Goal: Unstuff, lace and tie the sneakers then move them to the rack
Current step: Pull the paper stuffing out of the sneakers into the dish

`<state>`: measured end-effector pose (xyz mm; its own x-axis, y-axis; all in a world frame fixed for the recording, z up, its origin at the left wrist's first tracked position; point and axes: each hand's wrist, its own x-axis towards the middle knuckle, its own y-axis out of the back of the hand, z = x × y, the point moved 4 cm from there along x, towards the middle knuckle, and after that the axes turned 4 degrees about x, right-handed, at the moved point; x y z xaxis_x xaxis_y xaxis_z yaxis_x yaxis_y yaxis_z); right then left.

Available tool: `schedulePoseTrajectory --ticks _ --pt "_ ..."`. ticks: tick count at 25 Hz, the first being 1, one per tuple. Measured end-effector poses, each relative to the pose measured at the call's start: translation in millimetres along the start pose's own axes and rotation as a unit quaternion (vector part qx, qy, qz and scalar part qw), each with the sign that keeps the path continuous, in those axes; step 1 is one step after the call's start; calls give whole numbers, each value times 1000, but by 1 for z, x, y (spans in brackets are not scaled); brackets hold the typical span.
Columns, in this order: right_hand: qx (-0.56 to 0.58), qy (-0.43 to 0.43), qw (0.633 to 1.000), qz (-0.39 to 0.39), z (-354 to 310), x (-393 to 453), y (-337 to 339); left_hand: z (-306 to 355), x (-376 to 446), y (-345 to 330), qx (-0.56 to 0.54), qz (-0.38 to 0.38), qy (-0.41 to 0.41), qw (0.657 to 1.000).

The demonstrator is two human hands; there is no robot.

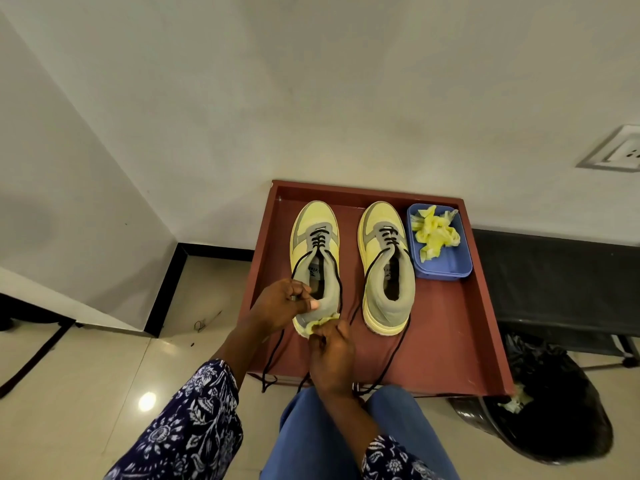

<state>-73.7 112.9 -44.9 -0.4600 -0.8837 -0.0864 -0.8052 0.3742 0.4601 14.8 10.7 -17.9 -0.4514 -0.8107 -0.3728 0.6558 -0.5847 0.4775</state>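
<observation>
Two sneakers (314, 258), one blue tub (446, 261), two hands (277, 306).

No text, brand, number or sign can be read in the head view. Each sneaker carries a dark printed mark on its insole: the left sneaker (314, 251), near the left edge of the red tray (460, 341), shows one inside its opening, and the right sneaker (387, 261), at the middle of the tray, shows another. Both marks are too small and blurred to make out. The wall socket plate (620, 148) at the right edge of the view bears no legible marking.
</observation>
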Motion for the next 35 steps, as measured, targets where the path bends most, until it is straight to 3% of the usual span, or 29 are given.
schedulePoseTrajectory --ticks 7,10,15,21,25,28,35 --pt "173 -187 961 107 32 18 3 6 -6 0 59 9 -26 998" --pt "202 -177 955 127 20 39 13 9 -8 3 68 10 -27 997" --pt "170 -150 971 78 10 60 13 7 -7 8 98 10 -22 995" --pt "175 -203 960 81 30 8 -12 6 -10 3 62 52 -28 996" --pt "221 -242 938 115 27 30 -9 8 -11 1 58 53 -32 996" --pt "200 -227 946 119 17 57 1 7 -10 1 51 48 -27 997" --pt "148 -147 978 30 5 78 6 0 -8 -2 46 57 -20 997"
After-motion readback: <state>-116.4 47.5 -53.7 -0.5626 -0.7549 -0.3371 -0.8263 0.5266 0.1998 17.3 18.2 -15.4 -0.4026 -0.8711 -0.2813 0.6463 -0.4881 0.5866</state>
